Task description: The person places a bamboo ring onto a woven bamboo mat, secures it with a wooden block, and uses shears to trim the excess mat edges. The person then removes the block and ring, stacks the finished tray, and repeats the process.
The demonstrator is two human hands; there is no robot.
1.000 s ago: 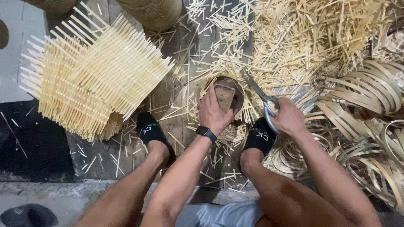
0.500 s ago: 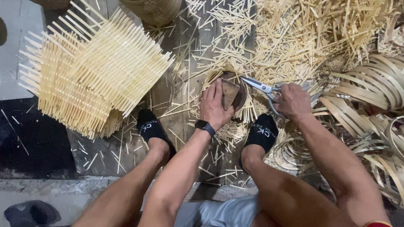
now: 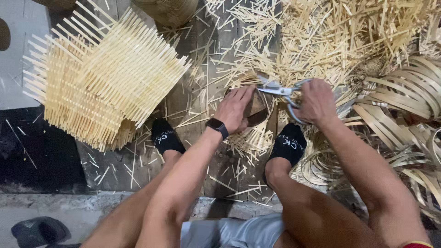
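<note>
Currently left hand presses flat on small round woven piece between the feet; right hand grips scissors, blades at its rim. Woven bamboo mat well left; coiled strips right.

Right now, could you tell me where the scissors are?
In the head view, the scissors are right of centre, held in the right hand, blades pointing toward the left hand.

bare arms and legs; black smartwatch on one wrist, black ankle socks with white lettering, grey shorts.
</note>
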